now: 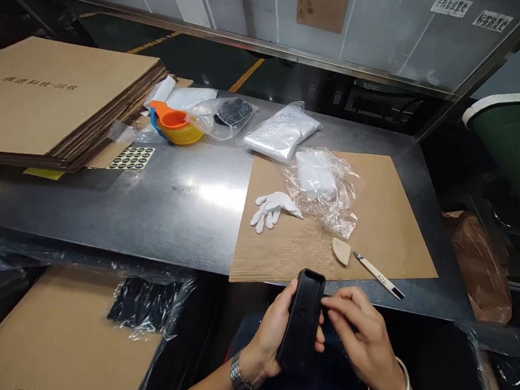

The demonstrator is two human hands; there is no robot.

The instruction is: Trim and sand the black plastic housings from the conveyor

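Observation:
My left hand (270, 332) grips a long black plastic part (302, 320) upright in front of the table's near edge. My right hand (361, 336) rests against the part's right side, fingers curled and touching it. Just beyond the hands, on a brown cardboard sheet (400, 228), lie a small beige wedge (341, 250) and a thin white-handled knife (379, 274). A white glove (273, 209) and a crumpled clear bag (325, 187) sit farther up the sheet.
A stack of flat cardboard (57, 97) fills the table's far left. Orange and yellow cups (176, 125), a sticker sheet (131, 158) and bagged items (282, 136) lie at the back. A lined carton (61, 329) stands at lower left.

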